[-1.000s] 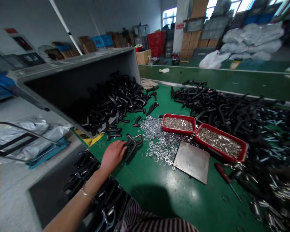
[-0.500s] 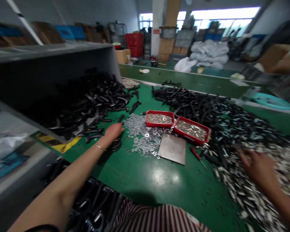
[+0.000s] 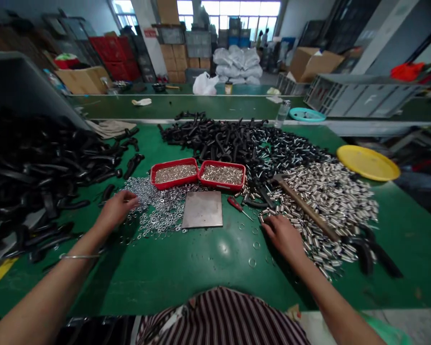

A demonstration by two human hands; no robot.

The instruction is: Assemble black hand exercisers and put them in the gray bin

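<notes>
My left hand (image 3: 119, 208) is at the left edge of a pile of small silvery washers (image 3: 161, 218). Its fingers are bent together, and whatever lies between them is too small to make out. On the right, my right hand (image 3: 284, 235) rests palm down beside a heap of short metal sleeves (image 3: 326, 201). A sleeve shows at its closed fingertips. Between the hands lies a square metal plate (image 3: 203, 210), with a red-handled screwdriver (image 3: 235, 204) to its right. A hammer (image 3: 307, 207) with a wooden handle lies across the sleeves.
Behind the plate stand two red trays of small metal parts, the left tray (image 3: 174, 184) and the right tray (image 3: 222, 187). Black curved handles (image 3: 215, 136) are heaped behind them, and more black handles (image 3: 17, 163) at left. A yellow lid (image 3: 368, 163) sits at far right.
The view has swung right, bringing the yellow lid and grey crate into sight. My left hand is now at the washers' edge; my right hand has moved from deep over the sleeves to their near left edge.
</notes>
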